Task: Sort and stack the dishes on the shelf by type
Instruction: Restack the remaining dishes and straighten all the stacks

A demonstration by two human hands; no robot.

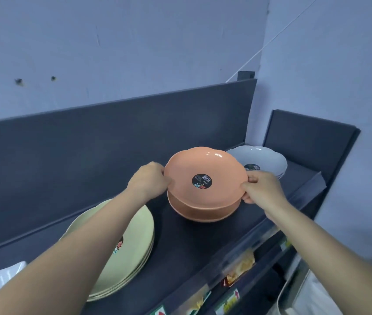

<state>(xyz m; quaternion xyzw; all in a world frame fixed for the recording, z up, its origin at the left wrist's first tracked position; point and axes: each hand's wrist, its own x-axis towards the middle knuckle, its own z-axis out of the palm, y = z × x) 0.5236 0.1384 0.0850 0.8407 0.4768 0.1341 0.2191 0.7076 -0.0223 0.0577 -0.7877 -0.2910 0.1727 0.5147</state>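
Two hands: left hand and right hand pinching opposite rims of bowl.
Bowl: tilted atop orange stack, not nested.
Risk: uneven release, probably skewing bowl, nudging stack toward shelf front.

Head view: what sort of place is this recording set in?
Probably a shop, at a display shelf: the top orange plate and the gray plates carry round product labels, and printed tags sit behind clear plastic along the shelf's front edge.

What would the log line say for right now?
left hand: grips orange bowl rim | right hand: grips opposite rim | position: over orange stack
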